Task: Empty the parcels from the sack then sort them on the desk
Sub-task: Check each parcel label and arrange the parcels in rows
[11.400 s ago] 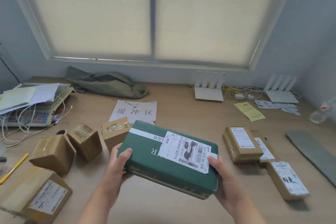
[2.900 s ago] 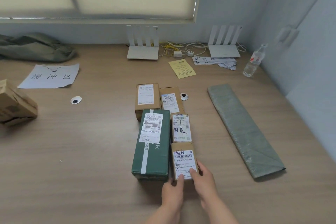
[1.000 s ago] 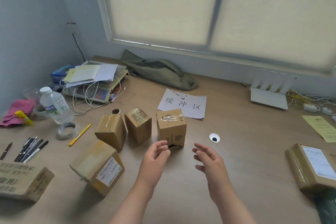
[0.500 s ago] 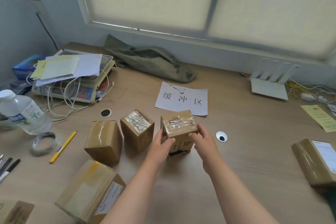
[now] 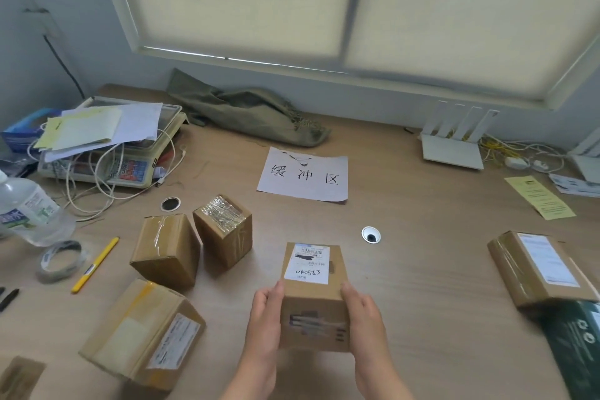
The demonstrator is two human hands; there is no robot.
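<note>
Two bare hands (image 5: pixel 311 318), bare forearms, no sleeves, rings, watch or gloves visible

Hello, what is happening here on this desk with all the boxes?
A person is sorting parcels. Both hands, left hand and right hand, hold one small cardboard box with its shipping label up, in front of them. Three brown boxes wait on the left of the desk, and more parcels lie on the right. The green sack lies flat by the window.

Small box (image 5: pixel 312 289) now lifted and tipped toward the person, apparently label up.
</note>
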